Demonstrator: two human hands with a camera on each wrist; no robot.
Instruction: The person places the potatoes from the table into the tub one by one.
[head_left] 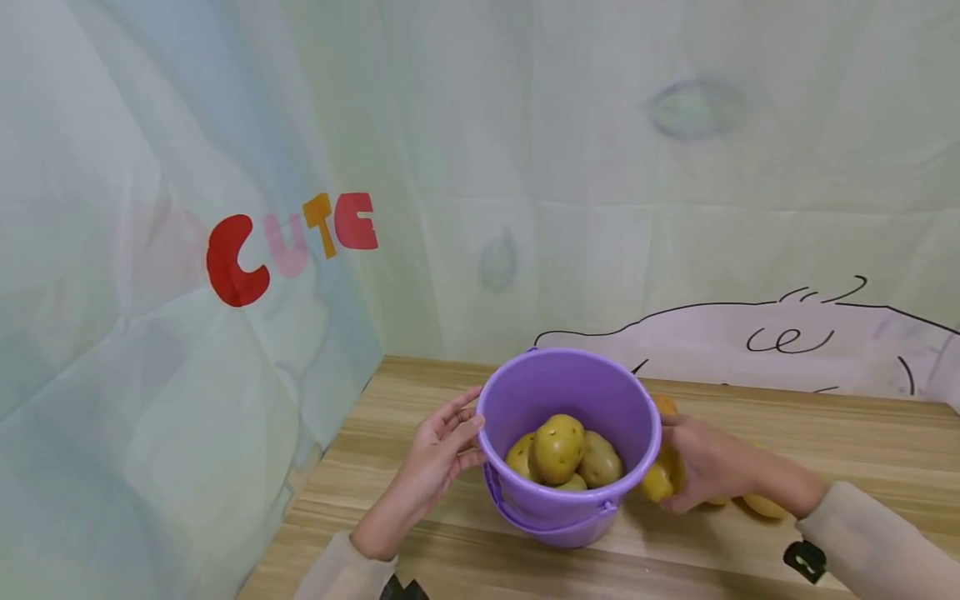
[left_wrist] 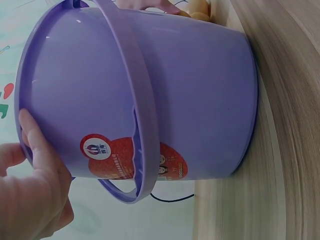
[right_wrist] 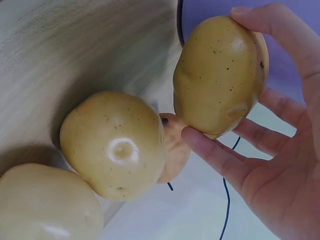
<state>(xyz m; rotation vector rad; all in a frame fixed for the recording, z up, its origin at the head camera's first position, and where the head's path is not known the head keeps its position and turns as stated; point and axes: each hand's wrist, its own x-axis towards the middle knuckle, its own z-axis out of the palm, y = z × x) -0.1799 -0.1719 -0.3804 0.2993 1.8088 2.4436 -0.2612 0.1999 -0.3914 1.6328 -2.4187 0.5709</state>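
1. At the left rim of the round purple plastic bucket (head_left: 558, 383), your left hand (head_left: 442, 442) grips, thumb and fingers against it.
2. Just right of the bucket, your right hand (head_left: 708, 462) grasps a smooth yellow oval potato (right_wrist: 220, 75).
3. Inside the bucket, yellow potatoes (head_left: 558, 450) lie heaped.
4. Right of the bucket, you've pale yellow rounded potatoes (head_left: 765, 506) on the wood-grained table (head_left: 420, 542).

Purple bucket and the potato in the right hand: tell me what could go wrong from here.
The held potato could slip, since the right hand pinches it without wrapping fully round it. The purple bucket might tip if knocked, as the left hand touches just one side.
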